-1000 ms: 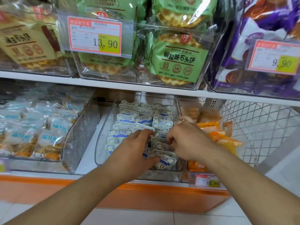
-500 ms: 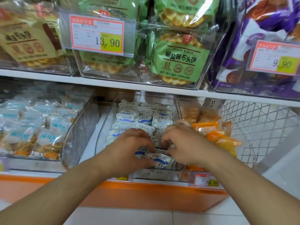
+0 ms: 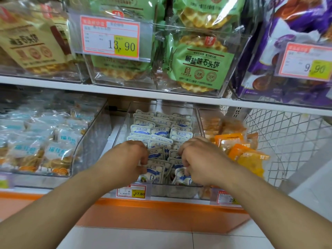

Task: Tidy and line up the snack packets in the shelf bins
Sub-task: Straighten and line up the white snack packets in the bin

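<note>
While both forearms reach into the lower shelf, the left hand point(image 3: 125, 159) and right hand point(image 3: 199, 160) sit inside the clear middle bin point(image 3: 179, 190), knuckles up, fingers curled down.

Hand state:
- Left hand: fingers curled onto the front blue-and-white snack packets point(image 3: 156, 169); fingertips pinch a packet edge at the hand's right side.
- Right hand: fingers curled round a front packet point(image 3: 181, 178) just below and left of its knuckles; thumb hidden.

Packet layout, rel. to hands:
- Between the 2 hands: approx. 2 columns of upright packets, front ones tilted and uneven.
- Beyond the hands, toward the bin rear: more packets in 3 overlapping rows, tidier.
- Below the left wrist: yellow price tag point(image 3: 131, 191) reading 17.80, on the shelf front.

Surroundings:
- Right of right hand, adj. bin: orange snack packets point(image 3: 240, 150), loosely piled, just beside the hand.
- Far right: white wire mesh basket point(image 3: 287, 133).
- Left of left hand, separate clear bin: pale blue pastry packets point(image 3: 59, 151), apart from the hand.
- Above both hands, upper shelf: green waffle biscuit bags point(image 3: 199, 63) w/ 13.90 tag point(image 3: 109, 37); purple bags point(image 3: 296, 33) up and to the right.
</note>
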{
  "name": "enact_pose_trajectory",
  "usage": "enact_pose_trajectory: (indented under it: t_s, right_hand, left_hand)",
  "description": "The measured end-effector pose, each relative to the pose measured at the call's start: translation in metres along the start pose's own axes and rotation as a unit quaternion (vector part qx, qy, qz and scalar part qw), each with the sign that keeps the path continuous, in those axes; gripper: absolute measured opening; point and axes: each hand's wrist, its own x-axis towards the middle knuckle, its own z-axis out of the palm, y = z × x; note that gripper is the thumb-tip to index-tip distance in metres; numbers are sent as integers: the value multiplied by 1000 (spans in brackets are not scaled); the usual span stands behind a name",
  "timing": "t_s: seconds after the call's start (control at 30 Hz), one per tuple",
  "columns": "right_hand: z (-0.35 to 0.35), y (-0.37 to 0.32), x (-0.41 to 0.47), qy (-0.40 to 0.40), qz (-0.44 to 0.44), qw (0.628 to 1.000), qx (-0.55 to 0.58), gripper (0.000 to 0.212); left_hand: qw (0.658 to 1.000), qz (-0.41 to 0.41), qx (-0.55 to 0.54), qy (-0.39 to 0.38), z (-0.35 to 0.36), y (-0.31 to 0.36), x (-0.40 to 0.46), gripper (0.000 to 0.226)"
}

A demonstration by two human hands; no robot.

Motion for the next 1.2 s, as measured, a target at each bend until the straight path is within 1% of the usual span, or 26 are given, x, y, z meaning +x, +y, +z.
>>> enact_pose_trajectory:
  t_s: [0.1,0.17,0.23,0.3,0.37,0.4,0.53,0.57,0.63,0.7,0.73,0.8,0.83,0.9,1.0,1.07,1.2]
  right_hand:
    - [-4,0,-3,-6,25,1000,7,18]
    - [-9,-1,-5,-23,37,999,33,17]
    - [-15,-3,-6,-35,53,994,91,14]
    - [-18,-4,-3,-30,66,982,173,14]
    - [-16,-6,3,-21,64,974,218,19]
    - [-14,-8,8,-19,58,973,224,24]
    - [-2,-10,29,-5,36,978,204,45]
    - [0,-9,33,-5,29,980,198,49]
    - [3,-9,42,-1,14,981,195,55]
    - [6,-12,49,15,6,982,188,51]
    - [8,-14,52,33,4,984,177,43]
    - [9,-17,57,64,21,987,146,17]
    - [10,-17,58,68,39,988,134,12]
    - [11,-16,57,77,70,987,121,21]
    - [12,-11,56,106,98,984,108,27]
    - [13,-13,57,109,93,981,131,31]
    - [15,-19,59,96,85,984,125,25]
  left_hand:
    - [1000,-8,-10,-8,1,2,0,27]
    - [1000,-11,-17,-10,3,1,1,28]
    - [1000,-13,-6,-21,4,0,0,24]
    - [999,-14,15,-30,3,1,0,17]
    - [999,-13,22,-34,2,4,-1,17]
    - [999,-13,14,-34,1,4,-2,21]
    - [998,-23,-45,-33,1,3,-2,51]
    - [998,-25,-49,-36,1,2,-2,53]
    - [998,-20,-38,-46,-1,0,-1,45]
    - [998,-14,-30,-51,-2,-1,-1,40]
    - [998,-12,-30,-51,-2,-2,0,39]
    - [999,-11,-28,-45,-2,-2,0,38]
    - [999,-10,-29,-39,-2,-2,0,37]
    - [999,-2,-27,-22,-1,-3,-1,32]
    - [1000,14,-24,4,1,-3,-2,26]
    - [999,24,-22,14,3,-3,-1,28]
    - [999,34,-19,19,6,-3,0,37]
